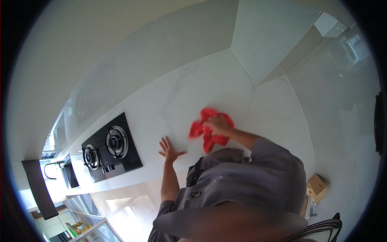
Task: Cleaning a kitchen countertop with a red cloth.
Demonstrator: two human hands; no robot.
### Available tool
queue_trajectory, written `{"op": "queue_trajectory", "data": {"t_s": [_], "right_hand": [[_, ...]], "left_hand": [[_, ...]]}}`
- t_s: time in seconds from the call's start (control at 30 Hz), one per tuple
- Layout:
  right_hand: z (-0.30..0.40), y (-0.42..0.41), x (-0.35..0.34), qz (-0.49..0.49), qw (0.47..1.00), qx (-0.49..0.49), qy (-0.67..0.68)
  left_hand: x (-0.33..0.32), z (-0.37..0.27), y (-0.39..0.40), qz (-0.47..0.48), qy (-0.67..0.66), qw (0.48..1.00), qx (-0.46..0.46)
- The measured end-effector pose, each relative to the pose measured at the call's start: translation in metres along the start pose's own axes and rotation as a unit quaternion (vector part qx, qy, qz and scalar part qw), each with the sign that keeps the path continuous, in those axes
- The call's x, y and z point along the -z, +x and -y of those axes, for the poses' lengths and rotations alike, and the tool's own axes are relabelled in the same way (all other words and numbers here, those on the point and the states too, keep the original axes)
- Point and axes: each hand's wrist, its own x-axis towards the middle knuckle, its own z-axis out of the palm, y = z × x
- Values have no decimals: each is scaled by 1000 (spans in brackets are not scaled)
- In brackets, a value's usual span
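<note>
My right hand (218, 124) grips a bunched red cloth (208, 128) against the white countertop (184, 103). Folds of the cloth spread out on all sides of my fingers, and its edges are slightly blurred. To the left, my left hand (169, 152) rests palm down near the counter's front edge, fingers apart and holding nothing. A black glass gas hob (128, 151) is set into the counter beyond my left hand.
Left of the hob lie a sink (70, 172) and a dark curved faucet (50, 165). Tiled walls (187, 39) meet at a corner behind the counter. A small wooden house-shaped box (317, 187) sits at lower right, near a black cable-like bundle (317, 228).
</note>
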Motion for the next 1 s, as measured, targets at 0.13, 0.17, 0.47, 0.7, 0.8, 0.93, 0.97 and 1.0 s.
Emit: {"op": "queue_trajectory", "data": {"t_s": [0.13,0.17,0.47,0.7,0.8,0.93,0.97,1.0], "right_hand": [[-137,9,47,-123,934,-336,-3],[-162,13,64,-116,883,-455,-18],[-64,73,13,-98,984,-98,-114],[9,8,-7,103,980,148,-81],[-51,34,27,24,995,-69,-66],[-155,68,34,-147,947,-263,-108],[-156,77,49,-129,919,-363,-80],[-152,78,60,-111,880,-459,-53]], "left_hand": [[6,-11,7,-2,-1,1000,-18],[7,-12,8,1,1,1000,-17],[5,5,9,-7,13,1000,-4],[11,-3,-5,-4,-40,999,-13],[12,-4,-7,1,-43,999,-9],[12,-2,-2,-3,-45,999,-12],[13,0,0,-1,-46,999,-10],[13,0,1,-2,-47,999,-11]]}}
